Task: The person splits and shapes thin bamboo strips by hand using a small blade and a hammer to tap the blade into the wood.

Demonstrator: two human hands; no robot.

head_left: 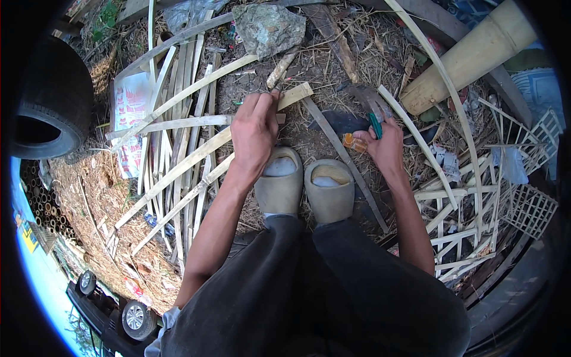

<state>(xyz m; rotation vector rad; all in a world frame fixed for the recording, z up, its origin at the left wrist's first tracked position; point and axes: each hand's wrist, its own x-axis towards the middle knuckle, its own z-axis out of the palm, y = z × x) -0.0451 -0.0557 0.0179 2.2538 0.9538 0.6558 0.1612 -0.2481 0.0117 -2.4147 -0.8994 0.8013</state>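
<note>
Straw-littered ground (107, 178) surrounds the slippers (278, 193). Beyond their toes, the left hand (254, 125) grips a bamboo strip (294, 96); ahead and right of them, the right hand (385, 146) clasps a green-and-orange hand tool (376, 126). Split strips (178, 123) already lie heaped left of them; the held one seems unfinished.

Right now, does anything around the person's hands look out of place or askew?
Yes. Left of the slippers, pale strips lie askew, crossing at uneven angles instead of stacked neatly. Some cross a white printed sheet, which looks like stray litter on the ground.
</note>
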